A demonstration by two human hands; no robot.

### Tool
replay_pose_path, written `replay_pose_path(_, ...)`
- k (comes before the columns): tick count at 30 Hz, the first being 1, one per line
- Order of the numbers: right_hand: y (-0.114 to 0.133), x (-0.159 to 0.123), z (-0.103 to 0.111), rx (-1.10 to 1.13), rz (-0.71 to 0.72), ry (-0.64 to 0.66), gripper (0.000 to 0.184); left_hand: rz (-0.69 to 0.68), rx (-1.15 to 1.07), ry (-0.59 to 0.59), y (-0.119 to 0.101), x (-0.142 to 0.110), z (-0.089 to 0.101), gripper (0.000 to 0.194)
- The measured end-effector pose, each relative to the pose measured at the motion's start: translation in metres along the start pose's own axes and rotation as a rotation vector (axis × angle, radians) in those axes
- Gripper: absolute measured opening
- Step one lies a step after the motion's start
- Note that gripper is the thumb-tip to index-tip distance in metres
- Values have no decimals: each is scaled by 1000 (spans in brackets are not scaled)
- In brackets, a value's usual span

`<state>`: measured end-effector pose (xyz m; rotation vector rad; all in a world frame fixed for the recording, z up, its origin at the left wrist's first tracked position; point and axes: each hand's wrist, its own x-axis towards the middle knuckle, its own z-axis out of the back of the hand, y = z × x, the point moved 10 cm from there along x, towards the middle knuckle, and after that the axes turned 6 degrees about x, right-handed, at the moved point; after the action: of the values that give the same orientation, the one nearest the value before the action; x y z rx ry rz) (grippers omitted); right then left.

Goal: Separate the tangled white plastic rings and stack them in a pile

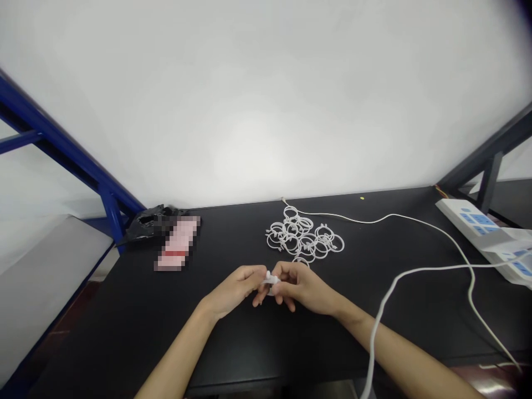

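Close together over the black table (pixel 233 343), both hands grip one small white plastic piece (pixel 272 279). My left hand (pixel 243 288) pinches its left end between thumb and fingers. The other end is in the closed fingers of my right hand (pixel 301 285). Part of the piece is hidden by the fingers, so its full shape does not show. Just beyond my hands lies a loose heap of white plastic rings (pixel 305 235) with small clip-like tabs. The nearest ring (pixel 304 260) lies right behind my right hand.
On the left lie a crumpled black plastic bag (pixel 152 221) and a blurred pink packet (pixel 178 244). A white cable (pixel 390 216) runs across the right side, and another (pixel 380 316) crosses above my right forearm. White-and-blue boxes (pixel 477 221) stand at the right. Blue frame bars (pixel 70 147) edge the left.
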<state>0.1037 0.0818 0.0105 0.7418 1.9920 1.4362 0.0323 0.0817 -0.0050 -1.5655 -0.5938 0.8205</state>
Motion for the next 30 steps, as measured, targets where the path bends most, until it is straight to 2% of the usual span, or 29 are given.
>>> replay_pose_path(6, 8, -1, -9, -11, 47, 95, 42, -55, 65, 23, -7, 1, -4, 64)
replay_pose_path(13, 3, 0, -9, -102, 44, 107, 55, -73, 147, 34, -8, 5, -7, 71)
replay_pose_path(22, -2, 5, -12, -64, 106, 106, 65, -73, 171, 0, -7, 8, -8, 78)
replay_pose_path(25, -1, 5, -11, -57, 118, 105, 65, -89, 174, -18, -9, 7, -6, 77)
replay_pose_path(30, 8, 1, 0, -63, 128, 50, 54, -125, 203, -44, -20, 3, -1, 66)
